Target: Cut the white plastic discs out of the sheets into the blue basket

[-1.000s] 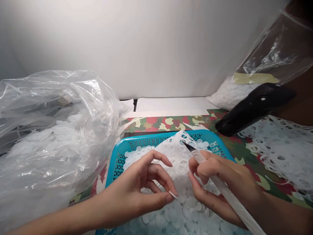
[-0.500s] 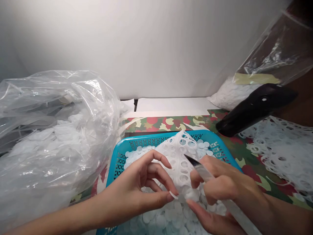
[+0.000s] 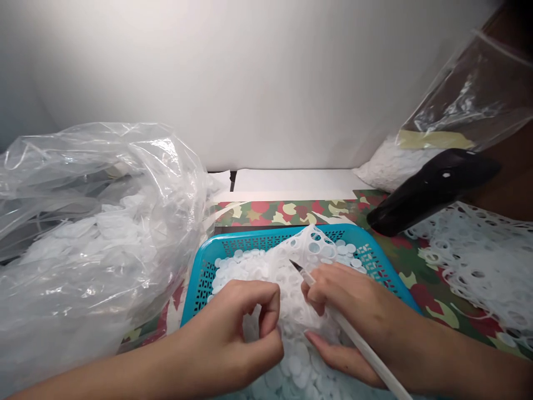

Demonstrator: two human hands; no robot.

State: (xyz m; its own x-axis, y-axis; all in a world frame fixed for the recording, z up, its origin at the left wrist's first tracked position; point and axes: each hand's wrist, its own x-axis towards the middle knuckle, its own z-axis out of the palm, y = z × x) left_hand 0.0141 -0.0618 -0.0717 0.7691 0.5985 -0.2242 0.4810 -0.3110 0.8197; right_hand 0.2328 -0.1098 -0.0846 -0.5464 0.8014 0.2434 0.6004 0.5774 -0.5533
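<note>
My right hand (image 3: 353,311) has a long white tool with a dark pointed tip (image 3: 362,347) held across it, the tip pointing up and left. Its thumb and fingers are around the near part of a white perforated sheet (image 3: 314,244), which lies on small white discs (image 3: 297,364). The discs fill a blue plastic basket (image 3: 189,294). My left hand (image 3: 245,333) is closed over the basket, left of the sheet, thumb and forefinger pressed together. What is in that pinch, if anything, is hidden.
A large clear plastic bag (image 3: 175,244) with white pieces stands at left. On the right lie a black object (image 3: 416,194) and a heap of punched white sheets (image 3: 487,266). Behind is a taped bag (image 3: 437,139). A camouflage-patterned cover (image 3: 266,211) lies beneath.
My left hand has closed from a loose pinch on a white disc, and the disc no longer shows. My right hand has moved left, the tool's tip shifting left and slightly up over the sheet.
</note>
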